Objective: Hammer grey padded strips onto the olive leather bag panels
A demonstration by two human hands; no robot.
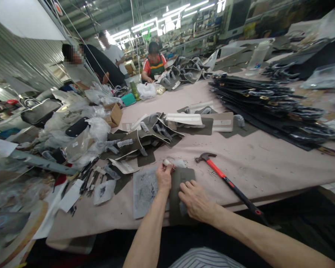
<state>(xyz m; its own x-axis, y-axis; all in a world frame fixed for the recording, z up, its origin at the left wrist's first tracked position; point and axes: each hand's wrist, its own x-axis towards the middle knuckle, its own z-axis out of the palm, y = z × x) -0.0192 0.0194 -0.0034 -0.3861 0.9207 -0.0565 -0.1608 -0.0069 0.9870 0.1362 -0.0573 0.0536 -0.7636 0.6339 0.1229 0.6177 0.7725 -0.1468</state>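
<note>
At the near edge of the table, my left hand (164, 178) is closed, with a small whitish piece (166, 162) at its fingertips; its exact kind is unclear. A dark olive panel (185, 174) lies under my right hand (197, 201), whose curled fingers press on it. Some clear plastic wrap (182, 207) shows beneath that palm. To the left, partly under the panel and my left forearm, is a worn grey slab (145, 190). A claw hammer (222, 174) with a red and black handle rests to the right of the panel.
Olive bag pieces with plastic-wrapped handles (153, 132) are heaped beyond my hands. Stacked black bag pieces (262, 100) lie at right. Small bits (212, 173) are scattered near the hammer. Plastic bags (97, 130) crowd the left. A seated person (154, 65) works at the far end.
</note>
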